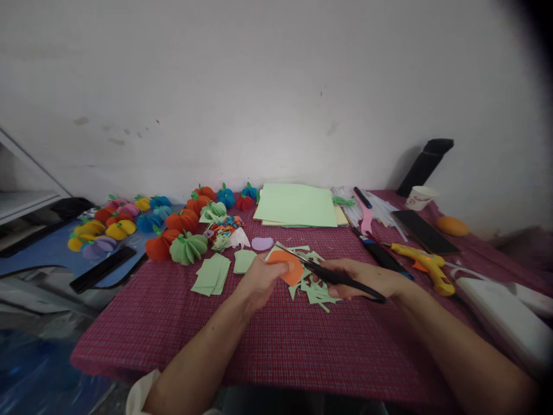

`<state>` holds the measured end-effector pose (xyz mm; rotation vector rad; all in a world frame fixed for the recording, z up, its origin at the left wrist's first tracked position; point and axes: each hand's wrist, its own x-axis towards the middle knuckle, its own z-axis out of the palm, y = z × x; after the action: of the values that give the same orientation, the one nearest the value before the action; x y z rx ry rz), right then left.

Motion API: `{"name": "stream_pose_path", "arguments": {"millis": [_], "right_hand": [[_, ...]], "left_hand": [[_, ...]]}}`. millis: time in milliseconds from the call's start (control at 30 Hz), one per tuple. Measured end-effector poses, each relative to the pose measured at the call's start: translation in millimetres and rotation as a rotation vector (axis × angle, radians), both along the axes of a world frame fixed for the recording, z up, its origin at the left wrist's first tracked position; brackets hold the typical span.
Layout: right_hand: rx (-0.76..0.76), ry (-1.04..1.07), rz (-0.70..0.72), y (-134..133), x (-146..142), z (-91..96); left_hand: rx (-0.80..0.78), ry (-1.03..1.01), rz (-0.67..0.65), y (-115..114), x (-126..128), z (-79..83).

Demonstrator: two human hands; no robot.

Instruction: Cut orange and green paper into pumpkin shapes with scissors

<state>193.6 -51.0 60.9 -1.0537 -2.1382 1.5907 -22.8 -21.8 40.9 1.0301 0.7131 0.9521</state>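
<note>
Between the thumb and fingers of my left hand is a piece of orange paper, with a pale green edge showing behind it. My right hand grips black-handled scissors, whose blades lie along the top edge of the paper. Under both hands, light green paper scraps are scattered on the cloth. Left of my left hand rest cut green paper pieces in a small stack, and another green stack sits nearer. A purple paper shape lies just beyond.
Colourful paper pumpkins fill the back left, some on a blue table. Large green sheets lie at the back. On the right are a yellow glue gun, a black phone, a paper cup and a white box.
</note>
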Motion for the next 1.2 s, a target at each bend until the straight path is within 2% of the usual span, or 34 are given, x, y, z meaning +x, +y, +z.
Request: {"name": "stream_pose_path", "arguments": {"millis": [300,767,1200], "right_hand": [[-0.021,0.047,-0.008,1,-1,-5.6],[-0.018,0.033,-0.019,1,-2,-3.9],[0.028,-0.081,-0.038,1,10,0.3]], "left_hand": [[-0.017,0.014,-0.005,-2,2,3.8],[-0.013,0.03,-0.008,-1,2,2.3],[-0.023,0.1,-0.036,-1,0,3.0]]}}
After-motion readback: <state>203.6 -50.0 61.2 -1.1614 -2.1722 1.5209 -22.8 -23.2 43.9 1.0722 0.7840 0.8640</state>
